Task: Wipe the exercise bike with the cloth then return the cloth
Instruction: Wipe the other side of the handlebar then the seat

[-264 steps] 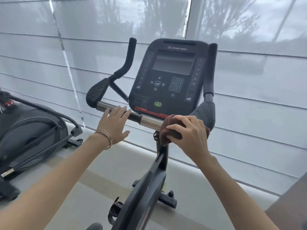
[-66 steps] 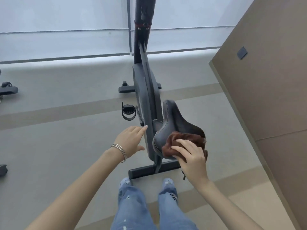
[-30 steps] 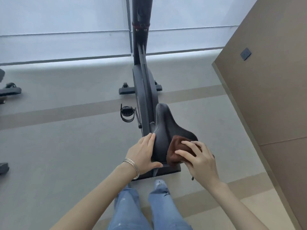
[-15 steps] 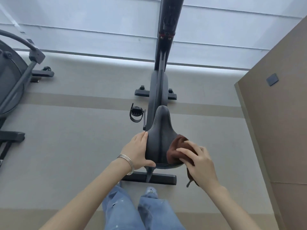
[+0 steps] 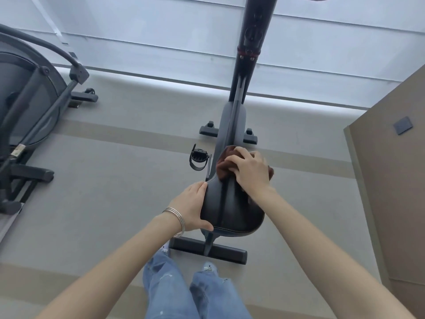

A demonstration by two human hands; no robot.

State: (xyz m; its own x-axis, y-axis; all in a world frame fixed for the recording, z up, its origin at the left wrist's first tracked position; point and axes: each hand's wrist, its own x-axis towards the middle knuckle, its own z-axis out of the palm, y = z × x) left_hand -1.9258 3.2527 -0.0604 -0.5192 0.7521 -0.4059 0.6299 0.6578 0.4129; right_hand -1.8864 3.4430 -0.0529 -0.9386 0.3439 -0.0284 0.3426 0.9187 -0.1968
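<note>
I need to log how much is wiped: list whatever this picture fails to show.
Console and handlebars: head view, cut off by the top edge above the post.
Nose of the seat: covered by the cloth and the right hand.
Right-side pedal: hidden behind the bike body; only the left pedal shows.
Cloth's return place: out of view.

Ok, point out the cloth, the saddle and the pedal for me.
cloth [image 5: 223, 167], head view, on the brown fold over the saddle's nose.
saddle [image 5: 230, 210], head view, on the bare wide rear top.
pedal [image 5: 199, 155], head view, on its tread inside the strap.
</note>
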